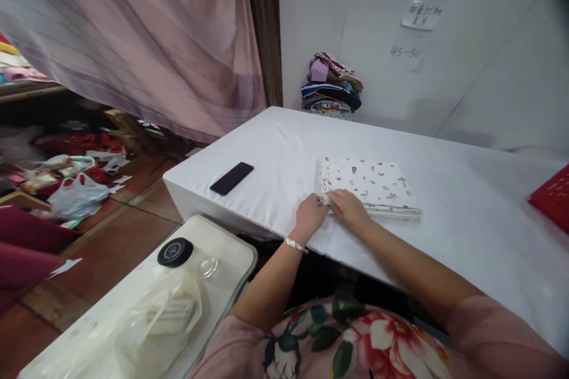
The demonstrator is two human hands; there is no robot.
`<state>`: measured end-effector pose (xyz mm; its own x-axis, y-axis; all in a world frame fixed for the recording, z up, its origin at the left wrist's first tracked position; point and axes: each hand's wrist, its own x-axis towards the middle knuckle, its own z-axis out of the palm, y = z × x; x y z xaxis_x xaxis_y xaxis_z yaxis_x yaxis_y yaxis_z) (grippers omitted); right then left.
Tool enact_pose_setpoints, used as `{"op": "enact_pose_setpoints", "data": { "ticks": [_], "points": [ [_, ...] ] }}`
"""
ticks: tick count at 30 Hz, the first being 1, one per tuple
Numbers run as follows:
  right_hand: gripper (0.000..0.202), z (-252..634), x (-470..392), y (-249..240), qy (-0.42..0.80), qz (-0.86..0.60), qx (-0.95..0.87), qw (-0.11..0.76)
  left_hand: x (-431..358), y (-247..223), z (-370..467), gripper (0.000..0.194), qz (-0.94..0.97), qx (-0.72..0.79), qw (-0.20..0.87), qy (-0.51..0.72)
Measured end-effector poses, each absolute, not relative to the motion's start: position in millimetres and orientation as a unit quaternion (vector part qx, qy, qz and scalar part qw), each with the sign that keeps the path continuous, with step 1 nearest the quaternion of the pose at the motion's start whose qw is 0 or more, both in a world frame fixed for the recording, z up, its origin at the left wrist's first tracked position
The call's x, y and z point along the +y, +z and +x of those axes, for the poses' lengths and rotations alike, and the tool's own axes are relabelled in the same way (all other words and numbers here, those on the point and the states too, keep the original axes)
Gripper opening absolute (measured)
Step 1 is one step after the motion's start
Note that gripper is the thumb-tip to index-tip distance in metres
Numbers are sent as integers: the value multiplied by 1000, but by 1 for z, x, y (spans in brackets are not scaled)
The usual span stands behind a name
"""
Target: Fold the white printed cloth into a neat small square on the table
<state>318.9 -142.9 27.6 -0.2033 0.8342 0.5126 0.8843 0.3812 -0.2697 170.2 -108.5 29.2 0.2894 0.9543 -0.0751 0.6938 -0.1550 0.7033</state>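
A folded white cloth (367, 180) with small grey-brown printed motifs lies on the white-covered table (275, 142). Its layered edge faces me. At its near left corner, my left hand (312, 213) is closed with the fingertips on the edge of the fabric; a silver bracelet (296, 244) circles that wrist. Right beside it, my right hand (351, 210) pinches the same corner, with fingers curled over the edge. The fingertips of both hands nearly meet, and the bit of fabric between them is partly hidden.
A black phone (232, 178) lies left on the table. Stacked folded clothes (331, 92) stand at the far edge by the wall. A red basket (553, 198) sits at right. The lower white surface (120, 284) holds a black round lid (175, 251) and a plastic bag (155, 337).
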Motion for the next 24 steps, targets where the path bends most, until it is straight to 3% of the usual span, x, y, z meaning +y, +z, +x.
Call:
{"op": "enact_pose_setpoints", "data": {
  "ticks": [5, 11, 14, 20, 24],
  "points": [
    [27, 311, -147, 9, -42, -560, -782, 272, -114, 31, 166, 16, 743, 550, 323, 200],
    [26, 312, -148, 8, -61, -554, -784, 274, -106, 28, 161, 43, 692, 538, 424, 226],
    [25, 312, -150, 6, -63, -543, -791, 276, -102, 30, 160, 38, 679, 527, 457, 230],
    [24, 305, -155, 12, -49, -572, -784, 238, -103, 33, 166, 40, 755, 539, 317, 198],
    [32, 316, -168, 21, -45, -557, -799, 223, -104, 31, 165, 34, 774, 530, 290, 190]
  ]
}}
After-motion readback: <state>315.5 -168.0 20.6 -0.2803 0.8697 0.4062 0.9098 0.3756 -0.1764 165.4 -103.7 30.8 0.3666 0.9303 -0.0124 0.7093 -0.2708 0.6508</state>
